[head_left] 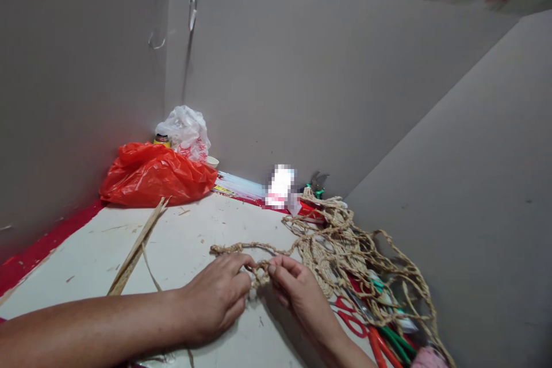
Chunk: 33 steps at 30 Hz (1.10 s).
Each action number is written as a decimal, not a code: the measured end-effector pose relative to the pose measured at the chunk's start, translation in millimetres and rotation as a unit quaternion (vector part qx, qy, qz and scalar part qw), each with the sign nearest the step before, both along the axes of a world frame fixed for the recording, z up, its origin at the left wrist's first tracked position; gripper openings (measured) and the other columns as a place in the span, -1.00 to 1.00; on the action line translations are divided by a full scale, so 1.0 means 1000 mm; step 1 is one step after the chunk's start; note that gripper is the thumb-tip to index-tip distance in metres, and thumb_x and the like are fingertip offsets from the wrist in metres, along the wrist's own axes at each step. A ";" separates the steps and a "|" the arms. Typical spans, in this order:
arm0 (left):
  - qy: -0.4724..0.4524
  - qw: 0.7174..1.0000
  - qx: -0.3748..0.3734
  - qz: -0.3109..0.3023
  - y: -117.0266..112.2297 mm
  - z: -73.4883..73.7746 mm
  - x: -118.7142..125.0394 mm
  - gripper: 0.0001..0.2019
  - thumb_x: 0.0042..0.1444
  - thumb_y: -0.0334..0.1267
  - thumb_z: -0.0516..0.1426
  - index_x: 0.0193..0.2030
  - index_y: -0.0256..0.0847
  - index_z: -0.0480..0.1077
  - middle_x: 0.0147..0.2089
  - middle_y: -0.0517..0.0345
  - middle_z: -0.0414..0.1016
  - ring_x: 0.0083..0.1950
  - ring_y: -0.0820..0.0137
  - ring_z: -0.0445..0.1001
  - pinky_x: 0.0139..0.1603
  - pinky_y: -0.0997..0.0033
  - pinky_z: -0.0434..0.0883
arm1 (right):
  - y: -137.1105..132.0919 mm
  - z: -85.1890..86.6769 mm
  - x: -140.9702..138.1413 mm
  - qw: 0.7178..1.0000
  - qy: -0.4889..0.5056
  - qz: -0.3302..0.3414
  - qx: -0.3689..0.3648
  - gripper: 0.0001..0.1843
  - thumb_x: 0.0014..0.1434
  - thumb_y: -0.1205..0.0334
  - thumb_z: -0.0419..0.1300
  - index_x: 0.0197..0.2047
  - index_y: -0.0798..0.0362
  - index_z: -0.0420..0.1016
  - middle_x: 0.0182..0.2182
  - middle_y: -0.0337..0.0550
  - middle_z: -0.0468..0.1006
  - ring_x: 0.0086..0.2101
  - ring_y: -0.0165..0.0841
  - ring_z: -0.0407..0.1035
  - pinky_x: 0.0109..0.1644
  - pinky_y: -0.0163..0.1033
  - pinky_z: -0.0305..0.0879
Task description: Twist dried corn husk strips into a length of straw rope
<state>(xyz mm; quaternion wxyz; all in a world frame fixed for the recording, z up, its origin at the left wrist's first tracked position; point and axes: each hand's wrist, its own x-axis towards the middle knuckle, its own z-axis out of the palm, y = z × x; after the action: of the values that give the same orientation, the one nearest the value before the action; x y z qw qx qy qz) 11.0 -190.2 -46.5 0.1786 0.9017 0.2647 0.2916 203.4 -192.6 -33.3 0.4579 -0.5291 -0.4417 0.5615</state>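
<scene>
My left hand (222, 293) and my right hand (293, 284) meet over the white tabletop, both with fingers closed on a short knotted stretch of straw rope (261, 273). My left thumb and forefinger pinch its left side; the right fingertips pinch its right side. Just beyond the hands, a twisted length of the same tan rope (245, 246) lies on the table and runs right into a heaped pile of braided rope (340, 230). Part of the held rope is hidden behind the fingers. Close to my right forearm lie red-handled scissors (351, 317).
Flat dry straw strips (135, 250) lie on the left of the white tabletop (181, 241). A red plastic bag (157, 175) and a white plastic bag (187, 129) sit in the back corner. Orange and green tool handles (382, 348) are at lower right. Grey walls (302, 69) enclose the table.
</scene>
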 end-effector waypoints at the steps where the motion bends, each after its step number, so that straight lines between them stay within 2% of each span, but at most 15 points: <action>1: -0.017 1.000 -0.016 0.000 0.000 0.001 0.001 -0.86 0.08 -0.45 -0.03 -0.23 -0.20 0.27 0.08 0.02 0.27 0.07 0.32 0.26 0.13 0.24 0.26 | 0.003 -0.001 -0.002 0.999 0.035 -0.022 0.001 -0.70 -0.08 0.10 0.29 -0.52 0.09 0.27 -0.71 -0.47 0.08 -0.70 -0.62 -0.14 -0.64 -0.43 -0.26; 4: -0.068 0.994 -0.086 -0.022 0.002 0.003 0.005 -0.82 0.12 -0.48 -0.08 -0.25 -0.21 0.28 -0.02 0.07 0.33 -0.01 0.42 0.31 0.06 0.37 0.30 | 0.011 -0.006 -0.006 0.992 0.106 -0.075 -0.004 -0.65 -0.11 0.11 0.31 -0.56 0.08 0.21 -0.71 -0.49 0.03 -0.70 -0.63 -0.20 -0.64 -0.44 -0.31; 7: -0.102 0.986 -0.129 -0.007 0.006 0.000 0.006 -0.82 0.14 -0.46 -0.10 -0.24 -0.21 0.27 -0.11 0.10 0.34 -0.07 0.44 0.32 0.01 0.40 0.31 | 0.018 -0.010 -0.010 0.985 0.130 -0.110 0.017 -0.66 -0.09 0.11 0.30 -0.56 0.07 0.20 -0.71 -0.49 0.04 -0.70 -0.61 -0.16 -0.64 -0.44 -0.27; 10: -0.116 0.983 -0.142 0.018 0.008 -0.005 0.006 -0.86 0.14 -0.42 -0.09 -0.29 -0.22 0.26 -0.17 0.11 0.33 -0.14 0.43 0.31 -0.05 0.40 0.31 | 0.023 -0.009 -0.010 0.980 0.120 -0.143 0.066 -0.67 -0.06 0.12 0.29 -0.57 0.07 0.22 -0.70 -0.44 0.13 -0.68 -0.57 -0.04 -0.63 -0.43 -0.14; 13: -0.118 0.974 -0.193 0.027 0.008 -0.001 0.008 -0.87 0.12 -0.39 -0.08 -0.41 -0.23 0.23 -0.31 0.17 0.31 -0.26 0.45 0.29 -0.17 0.45 0.30 | 0.027 0.000 -0.006 0.981 0.067 -0.150 0.105 -0.72 -0.06 0.09 0.31 -0.50 0.07 0.34 -0.68 -0.38 0.27 -0.63 -0.51 0.10 -0.55 -0.41 0.05; 15: -0.121 0.950 -0.285 0.027 0.008 0.011 0.015 -0.85 0.11 -0.36 -0.07 -0.45 -0.24 0.24 -0.42 0.22 0.29 -0.35 0.48 0.28 -0.27 0.47 0.28 | 0.028 0.013 0.000 0.979 0.033 -0.141 0.140 -0.74 -0.06 0.08 0.33 -0.41 0.06 0.42 -0.57 -0.30 0.41 -0.53 -0.47 0.23 -0.44 -0.39 0.17; 18: -0.154 0.886 -0.437 -0.022 0.005 0.042 0.036 -0.81 0.12 -0.28 -0.07 -0.40 -0.25 0.30 -0.50 0.24 0.33 -0.46 0.50 0.28 -0.37 0.49 0.26 | 0.024 0.049 0.011 0.971 0.021 -0.118 0.209 -0.76 -0.01 0.07 0.31 -0.34 0.04 0.46 -0.37 -0.19 0.52 -0.36 -0.40 0.35 -0.31 -0.35 0.26; 21: -0.212 0.849 -0.478 -0.079 0.000 0.076 0.063 -0.80 0.08 -0.27 -0.04 -0.50 -0.27 0.29 -0.55 0.22 0.32 -0.52 0.54 0.25 -0.40 0.50 0.27 | 0.016 0.092 0.021 0.951 0.036 -0.127 0.280 -0.77 0.02 0.06 0.28 -0.30 0.00 0.44 -0.47 -0.22 0.49 -0.49 -0.41 0.33 -0.43 -0.34 0.24; 23: -0.256 0.818 -0.502 -0.114 -0.004 0.089 0.079 -0.82 0.06 -0.30 -0.04 -0.52 -0.27 0.26 -0.57 0.22 0.31 -0.53 0.55 0.29 -0.38 0.51 0.29 | 0.018 0.110 0.024 0.932 -0.006 -0.161 0.325 -0.79 0.03 0.10 0.27 -0.28 0.00 0.44 -0.55 -0.27 0.43 -0.58 -0.45 0.27 -0.52 -0.36 0.19; 24: -0.271 0.802 -0.519 -0.119 -0.004 0.090 0.085 -0.82 0.05 -0.32 -0.05 -0.52 -0.27 0.25 -0.59 0.22 0.31 -0.54 0.55 0.31 -0.40 0.52 0.29 | 0.023 0.113 0.025 0.927 -0.047 -0.165 0.333 -0.80 0.02 0.12 0.27 -0.29 0.01 0.44 -0.59 -0.29 0.41 -0.62 -0.46 0.24 -0.56 -0.37 0.15; 26: -0.283 0.767 -0.567 -0.095 0.002 0.080 0.092 -0.83 0.04 -0.34 -0.07 -0.52 -0.27 0.25 -0.62 0.20 0.32 -0.58 0.53 0.33 -0.46 0.54 0.29 | 0.043 0.104 0.023 0.930 -0.144 -0.135 0.310 -0.85 -0.01 0.18 0.27 -0.35 0.05 0.46 -0.65 -0.31 0.38 -0.66 -0.48 0.20 -0.61 -0.38 0.09; 27: -0.282 0.749 -0.596 -0.066 0.009 0.071 0.092 -0.84 0.02 -0.35 -0.06 -0.52 -0.27 0.24 -0.62 0.20 0.32 -0.61 0.53 0.33 -0.51 0.55 0.28 | 0.057 0.092 0.021 0.942 -0.186 -0.083 0.266 -0.87 -0.04 0.21 0.27 -0.40 0.07 0.47 -0.68 -0.31 0.38 -0.68 -0.48 0.19 -0.63 -0.38 0.05; 29: -0.289 0.716 -0.635 0.004 0.032 0.047 0.086 -0.89 0.00 -0.37 -0.02 -0.50 -0.29 0.25 -0.58 0.20 0.32 -0.60 0.48 0.37 -0.57 0.52 0.31 | 0.090 0.061 0.016 0.949 -0.247 -0.034 0.191 -0.94 -0.09 0.29 0.24 -0.51 0.10 0.46 -0.72 -0.31 0.37 -0.71 -0.48 0.18 -0.64 -0.39 0.02; 31: -0.256 0.670 -0.693 0.064 0.063 0.023 0.076 -0.91 -0.02 -0.41 -0.01 -0.45 -0.32 0.29 -0.53 0.14 0.37 -0.59 0.44 0.42 -0.60 0.47 0.35 | 0.123 0.027 0.009 0.943 -0.306 -0.035 0.123 -0.91 -0.13 0.35 0.22 -0.61 0.11 0.43 -0.82 -0.32 0.31 -0.79 -0.50 0.09 -0.67 -0.37 -0.04; 33: -0.231 0.639 -0.723 0.122 0.095 0.003 0.066 -0.85 0.01 -0.43 -0.05 -0.47 -0.37 0.30 -0.58 0.12 0.34 -0.62 0.47 0.39 -0.62 0.51 0.35 | 0.153 -0.001 0.001 0.938 -0.320 -0.054 0.118 -0.84 -0.13 0.39 0.19 -0.68 0.10 0.37 -0.86 -0.34 0.24 -0.80 -0.48 0.10 -0.66 -0.36 -0.03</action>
<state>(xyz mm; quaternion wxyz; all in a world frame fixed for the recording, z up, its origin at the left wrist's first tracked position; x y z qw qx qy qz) 76.9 -94.9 -44.0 0.7919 0.3477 0.4488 0.2248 204.4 -39.7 -33.9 0.3811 -0.6460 -0.5990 0.2805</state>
